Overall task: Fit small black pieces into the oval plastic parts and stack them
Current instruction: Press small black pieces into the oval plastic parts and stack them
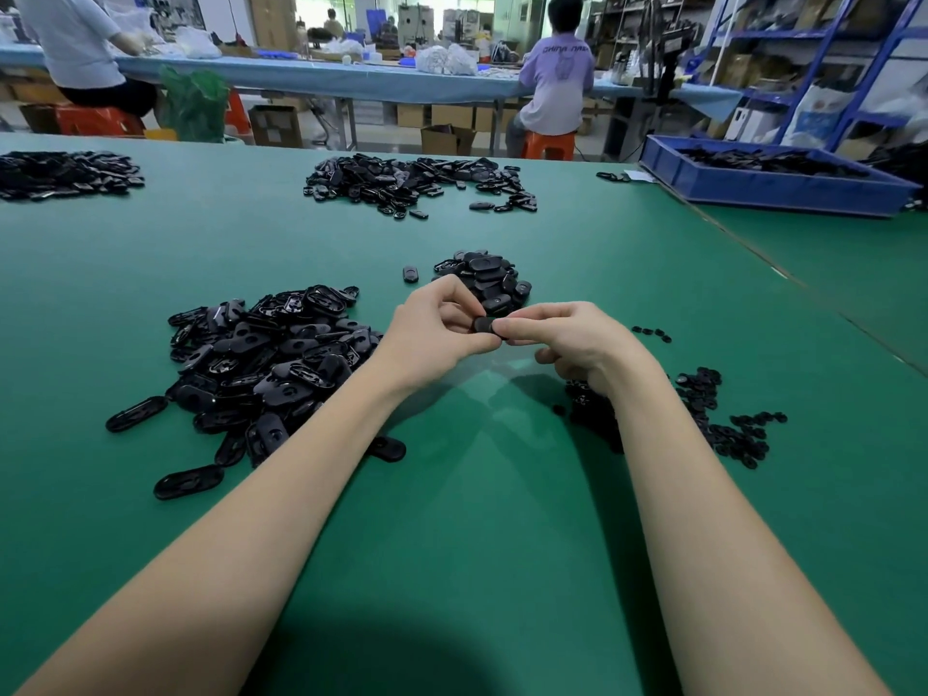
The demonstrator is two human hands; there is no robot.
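Observation:
Above the green table (pixel 452 519), my left hand (pixel 432 329) and my right hand (pixel 577 339) meet and together pinch one black oval plastic part (pixel 486 326). Fingers cover most of it, so I cannot see whether a small piece sits inside. A large heap of loose oval parts (pixel 266 364) lies to the left of my left forearm. Just behind the hands sits a smaller pile of oval parts (pixel 484 281). Small black pieces (pixel 713 419) are scattered under and right of my right wrist.
Farther back lie another heap of oval parts (pixel 417 183) and one at the far left (pixel 65 173). A blue bin (pixel 768 188) with black parts stands at the back right. People sit at a blue-covered bench beyond the table.

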